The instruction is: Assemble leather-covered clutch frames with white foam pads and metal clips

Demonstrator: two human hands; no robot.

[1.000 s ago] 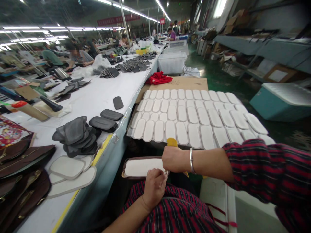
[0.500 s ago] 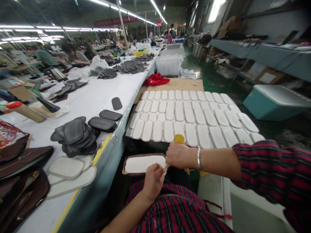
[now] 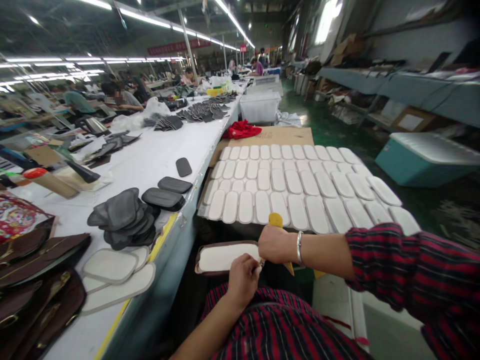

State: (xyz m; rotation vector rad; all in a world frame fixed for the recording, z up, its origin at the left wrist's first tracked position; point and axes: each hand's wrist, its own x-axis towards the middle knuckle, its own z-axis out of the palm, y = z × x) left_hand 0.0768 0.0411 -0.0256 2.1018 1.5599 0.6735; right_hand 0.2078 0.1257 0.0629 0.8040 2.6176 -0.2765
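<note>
- The right hand [image 3: 276, 244] is closed in a fist around a yellow tool [image 3: 275, 219], whose rounded end shows above the fist and whose pointed part shows below; a silver bracelet [image 3: 299, 248] circles the wrist.
- The left hand [image 3: 242, 280] has its fingers drawn together, pinching at the right end of the brown-edged piece [image 3: 221, 257]; the exact grip is hidden by the fingers.
- That piece lies lengthwise from left to right above the person's lap, its white face up, its right end between the two hands.
- Just beyond the hands, rows of white oval pads [image 3: 277, 202] cover a board, some overlapping.
- At the far side of the rows are a brown cardboard sheet [image 3: 292, 135] and a red cloth [image 3: 243, 130].
- To the left runs a long white table [image 3: 157, 155]. Near its edge lie grey-rimmed white pieces [image 3: 110, 266], with a heap of dark pieces [image 3: 125, 215] beyond them and stacked dark ovals [image 3: 163, 199] to the heap's right.
- At the table's near left are brown bags [image 3: 52, 305]; farther back lies a red-capped bottle [image 3: 50, 182].
- Far right, on the green floor, stands a teal box [image 3: 420, 165] with a pale lid.
</note>
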